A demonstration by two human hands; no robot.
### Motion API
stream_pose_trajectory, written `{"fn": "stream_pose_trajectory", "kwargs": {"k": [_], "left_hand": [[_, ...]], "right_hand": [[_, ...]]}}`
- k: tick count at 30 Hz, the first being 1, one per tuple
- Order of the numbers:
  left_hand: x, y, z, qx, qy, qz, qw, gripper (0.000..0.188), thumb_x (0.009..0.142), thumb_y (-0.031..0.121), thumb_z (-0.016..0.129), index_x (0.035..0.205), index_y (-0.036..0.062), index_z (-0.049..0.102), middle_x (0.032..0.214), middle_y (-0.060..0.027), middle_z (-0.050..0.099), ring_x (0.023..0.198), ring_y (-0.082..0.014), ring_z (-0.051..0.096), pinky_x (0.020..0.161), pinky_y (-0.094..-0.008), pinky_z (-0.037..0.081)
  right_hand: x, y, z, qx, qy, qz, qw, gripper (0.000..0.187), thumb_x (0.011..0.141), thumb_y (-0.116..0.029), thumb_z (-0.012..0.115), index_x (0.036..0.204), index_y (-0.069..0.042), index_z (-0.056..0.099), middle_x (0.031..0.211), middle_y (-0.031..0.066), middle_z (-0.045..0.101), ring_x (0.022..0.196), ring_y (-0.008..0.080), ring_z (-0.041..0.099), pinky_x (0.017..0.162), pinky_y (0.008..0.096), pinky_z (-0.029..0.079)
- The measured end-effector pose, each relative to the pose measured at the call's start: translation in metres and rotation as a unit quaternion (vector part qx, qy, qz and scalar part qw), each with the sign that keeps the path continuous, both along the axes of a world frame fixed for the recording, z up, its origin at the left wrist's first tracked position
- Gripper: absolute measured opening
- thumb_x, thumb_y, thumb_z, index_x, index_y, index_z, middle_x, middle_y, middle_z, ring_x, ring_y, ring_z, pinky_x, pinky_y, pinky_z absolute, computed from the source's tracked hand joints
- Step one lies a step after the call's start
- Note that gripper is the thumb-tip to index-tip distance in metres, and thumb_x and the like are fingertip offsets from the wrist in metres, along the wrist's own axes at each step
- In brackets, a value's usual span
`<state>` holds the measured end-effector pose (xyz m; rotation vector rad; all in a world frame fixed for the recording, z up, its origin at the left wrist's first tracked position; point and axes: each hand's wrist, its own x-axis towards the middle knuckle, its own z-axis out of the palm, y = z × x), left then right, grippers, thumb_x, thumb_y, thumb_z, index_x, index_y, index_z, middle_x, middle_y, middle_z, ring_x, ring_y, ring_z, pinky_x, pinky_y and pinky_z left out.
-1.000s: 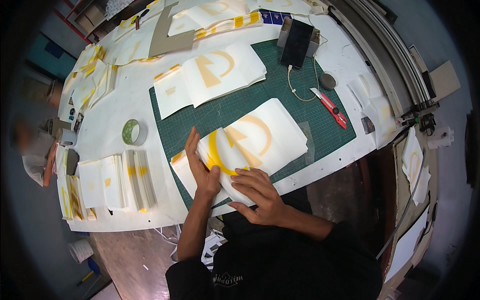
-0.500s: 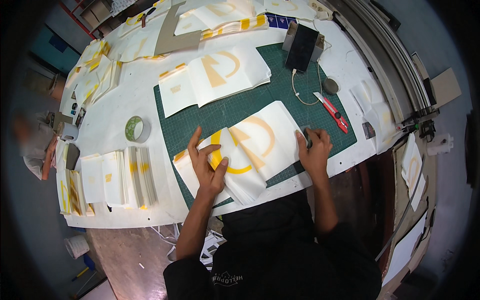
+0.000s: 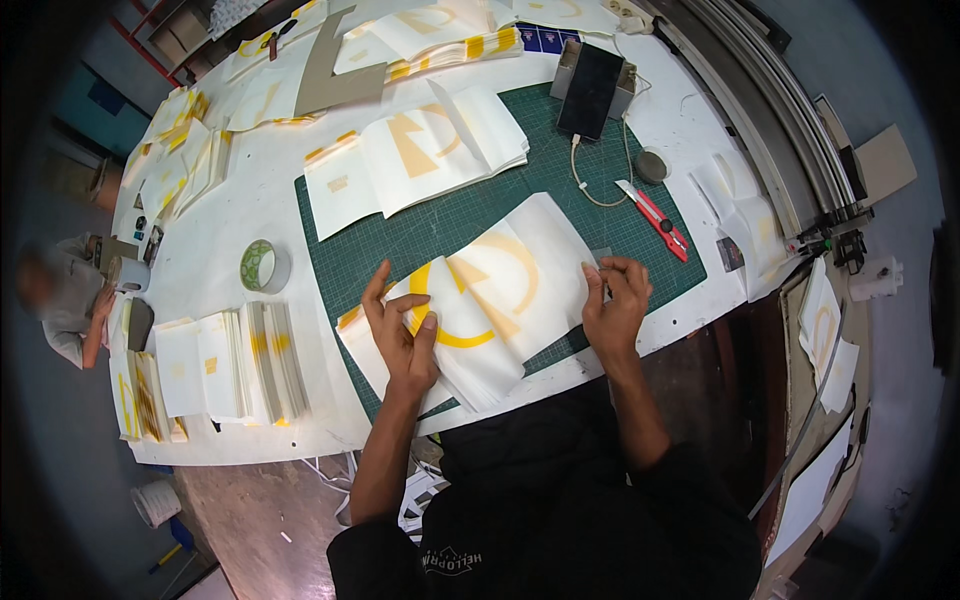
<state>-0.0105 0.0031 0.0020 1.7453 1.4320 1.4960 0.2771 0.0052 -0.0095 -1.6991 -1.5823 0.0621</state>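
Before me lies a stack of white printed sheets (image 3: pixel 525 250), folded at the middle, with pale orange and yellow shapes. My left hand (image 3: pixel 400 335) rests on its left part, fingers spread, thumb and a fingertip pressing near the yellow curve. At the stack's right edge my right hand (image 3: pixel 617 305) is closed, thumb against the paper and fingers curled. Something small and greyish shows by its fingertips, too hidden to name. Underneath is a green cutting mat (image 3: pixel 365 245). A second printed stack (image 3: pixel 420 160) lies behind, one leaf standing up.
A red utility knife (image 3: pixel 655 222), a small round grey item (image 3: pixel 652 167) and a propped phone (image 3: pixel 592 92) with its cable lie right. A tape roll (image 3: pixel 265 267) and folded sheet bundles (image 3: pixel 225 365) sit left. Another person (image 3: pixel 68 295) is at the far left.
The view has shifted slightly. The front stack's upper right edge now curves up more, and a leaf on the back stack has risen. My left hand keeps its place on the paper.
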Motion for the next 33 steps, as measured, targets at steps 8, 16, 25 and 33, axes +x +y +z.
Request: {"fn": "stream_pose_trajectory", "kwargs": {"k": [8,16,25,33], "left_hand": [[-0.001,0.000,-0.002,-0.002,0.003,0.000,1.000,0.020,0.087,0.015,0.065,0.102,0.0029,0.067,0.153,-0.0277,0.038,0.147,-0.0412,0.032,0.120,-0.0550,0.021],[-0.002,0.001,-0.004,0.001,-0.001,-0.003,1.000,0.020,0.087,0.017,0.066,0.102,0.0026,0.068,0.153,-0.0273,0.038,0.146,-0.0413,0.032,0.120,-0.0549,0.021],[0.000,0.000,-0.002,-0.005,0.004,-0.001,1.000,0.022,0.088,0.019,0.066,0.102,0.0024,0.068,0.154,-0.0267,0.038,0.146,-0.0417,0.032,0.119,-0.0549,0.022],[-0.003,-0.001,-0.005,0.002,0.020,-0.004,1.000,0.019,0.087,0.019,0.067,0.099,0.0042,0.071,0.154,-0.0272,0.037,0.147,-0.0419,0.031,0.120,-0.0558,0.018]], "right_hand": [[-0.026,-0.014,0.037,0.053,-0.102,0.157,0.981,0.025,0.088,-0.016,0.074,0.110,-0.005,0.076,0.141,0.0217,0.057,0.126,0.0387,0.054,0.102,0.0490,0.038],[-0.041,-0.018,0.020,-0.001,-0.050,0.123,0.991,0.021,0.087,-0.015,0.073,0.102,0.000,0.074,0.134,0.0241,0.057,0.123,0.0404,0.054,0.102,0.0508,0.039],[-0.044,-0.022,0.022,-0.042,-0.117,0.035,0.992,0.033,0.082,-0.028,0.080,0.100,-0.001,0.072,0.148,0.0264,0.042,0.141,0.0454,0.032,0.106,0.0685,0.023],[-0.080,-0.044,0.038,0.027,-0.077,0.069,0.994,0.014,0.078,-0.016,0.079,0.090,-0.009,0.075,0.155,0.0266,0.040,0.150,0.0492,0.026,0.113,0.0693,0.012]]}}
